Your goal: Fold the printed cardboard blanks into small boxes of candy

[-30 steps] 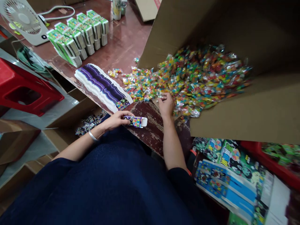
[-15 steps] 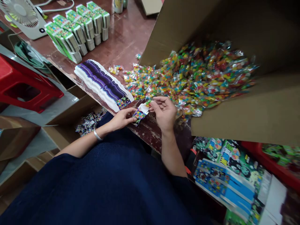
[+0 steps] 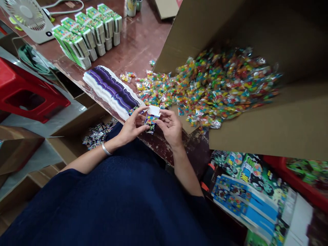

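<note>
Between both hands is a small printed candy box (image 3: 151, 120), purple and green with its white top flap standing up. My left hand (image 3: 132, 128) grips its left side between thumb and fingers. On the right edge, my right hand (image 3: 171, 127) pinches it, thumb on the printed front. Just beyond lies a row of flattened purple-and-white cartons (image 3: 110, 89), overlapping on the table's front edge. Many clear packets of colourful candy (image 3: 205, 89) spill from a large cardboard box (image 3: 269, 126) lying open toward me. Whether a packet sits inside the small box is hidden.
Stacks of green cartons (image 3: 87, 34) and a white fan (image 3: 32, 20) stand at the back left. Below left, an open box holds small packets (image 3: 99, 133) near a red stool (image 3: 33, 92). Printed blue cardboard sheets (image 3: 246, 201) lie at lower right.
My right hand has moved left from the candy packet it held at the box's opening to the box's right side. The small box is now more upright, held by both hands.
</note>
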{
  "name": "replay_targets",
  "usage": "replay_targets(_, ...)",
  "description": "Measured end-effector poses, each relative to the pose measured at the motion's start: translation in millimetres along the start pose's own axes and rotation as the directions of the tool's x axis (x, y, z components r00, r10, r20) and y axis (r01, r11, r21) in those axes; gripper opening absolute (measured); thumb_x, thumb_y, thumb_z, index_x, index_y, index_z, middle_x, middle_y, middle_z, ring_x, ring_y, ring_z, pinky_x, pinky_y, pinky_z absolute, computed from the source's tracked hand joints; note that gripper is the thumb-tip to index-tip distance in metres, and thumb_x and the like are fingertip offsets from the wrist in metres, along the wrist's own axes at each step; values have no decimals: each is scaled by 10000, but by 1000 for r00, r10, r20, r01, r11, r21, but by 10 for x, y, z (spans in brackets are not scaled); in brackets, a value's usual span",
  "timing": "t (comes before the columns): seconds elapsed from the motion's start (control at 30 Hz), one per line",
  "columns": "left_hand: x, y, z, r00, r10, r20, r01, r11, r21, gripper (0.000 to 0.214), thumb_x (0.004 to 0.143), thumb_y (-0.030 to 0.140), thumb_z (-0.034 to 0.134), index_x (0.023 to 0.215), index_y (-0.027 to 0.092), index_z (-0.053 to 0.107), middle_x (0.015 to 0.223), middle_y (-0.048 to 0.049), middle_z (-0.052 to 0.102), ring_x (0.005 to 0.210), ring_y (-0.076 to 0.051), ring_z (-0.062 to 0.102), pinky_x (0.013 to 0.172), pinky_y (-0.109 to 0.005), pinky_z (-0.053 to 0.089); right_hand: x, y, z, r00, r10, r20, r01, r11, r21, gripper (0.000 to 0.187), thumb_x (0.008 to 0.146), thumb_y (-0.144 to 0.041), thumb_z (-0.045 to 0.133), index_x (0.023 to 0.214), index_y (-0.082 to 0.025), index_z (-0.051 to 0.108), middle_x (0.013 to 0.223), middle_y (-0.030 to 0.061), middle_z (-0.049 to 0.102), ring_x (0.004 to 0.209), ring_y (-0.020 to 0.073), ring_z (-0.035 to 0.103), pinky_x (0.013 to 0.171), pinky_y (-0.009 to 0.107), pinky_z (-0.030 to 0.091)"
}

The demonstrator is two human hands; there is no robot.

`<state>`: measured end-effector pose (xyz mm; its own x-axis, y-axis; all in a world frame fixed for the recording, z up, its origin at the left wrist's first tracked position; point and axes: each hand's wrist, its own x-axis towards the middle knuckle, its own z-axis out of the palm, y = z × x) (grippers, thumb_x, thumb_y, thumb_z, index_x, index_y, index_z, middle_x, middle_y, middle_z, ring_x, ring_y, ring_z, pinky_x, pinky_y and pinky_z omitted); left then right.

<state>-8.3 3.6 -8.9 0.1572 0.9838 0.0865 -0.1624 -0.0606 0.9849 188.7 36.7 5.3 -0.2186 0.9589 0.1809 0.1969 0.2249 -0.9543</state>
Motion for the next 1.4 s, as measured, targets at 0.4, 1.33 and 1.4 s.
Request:
replay_targets(0.4, 37, 73, 8, 997, -76, 16, 77, 994, -78, 519, 775, 313, 907, 1162, 221, 574, 1023, -16, 645, 770, -103, 644, 669, -207, 565, -44, 21, 234, 979, -24, -203, 54, 988, 145, 291, 909, -506, 769, 1007, -269, 632, 1052, 42, 765, 980, 205, 766, 915, 365, 630)
replay_targets(1.33, -54, 156, -129, 995, -80, 66, 73, 992, 105, 350, 877, 283, 797, 1191, 193, 671, 1043, -57, 729, 704, -106, 657, 647, -231, 576, -39, -12, 128, 992, -103, 66, 104, 995, -12, 160, 956, -401, 730, 894, -255, 750, 1090, 49, 759, 1002, 204, 744, 851, 355, 632)
replay_targets(1.4, -130, 204, -274, 990, -95, 101, 70, 972, 225, 328, 898, 266, 740, 1207, 194, 657, 1044, -57, 731, 706, -114, 662, 657, -242, 576, -67, 22, 113, 992, -41, 118, 37, 999, 34, 185, 963, -435, 713, 983, -257, 754, 1173, 63, 762, 1034, 203, 747, 823, 334, 642)
